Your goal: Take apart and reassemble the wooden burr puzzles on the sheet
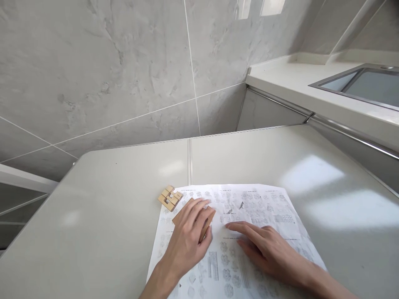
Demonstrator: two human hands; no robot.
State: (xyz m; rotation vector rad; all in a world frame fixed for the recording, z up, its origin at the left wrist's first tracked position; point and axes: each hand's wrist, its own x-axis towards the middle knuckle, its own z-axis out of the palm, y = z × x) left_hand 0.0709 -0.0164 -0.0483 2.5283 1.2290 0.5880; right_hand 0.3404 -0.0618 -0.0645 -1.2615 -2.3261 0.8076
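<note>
The left hand (188, 233) curls over a wooden block (206, 226), fingers across its top and thumb at its near right side. Smaller wooden pieces (170, 200) lie just beyond, to the left. The right hand (268, 245), loosely spread, is on the printed sheet (218, 228), right of the block.

The bare left hand (190, 230) is covering much of a flat brown wooden piece (207, 224), hiding its full outline. The bare right hand (269, 251) is hiding some print on the large white paper sheet (218, 228), whose lettering is appearing too small to read. The near picture edge is cutting off the sheet, both forearms and the glossy white table (109, 232); the right edge is cropping a steel-rimmed rectangular inset (374, 89).
</note>
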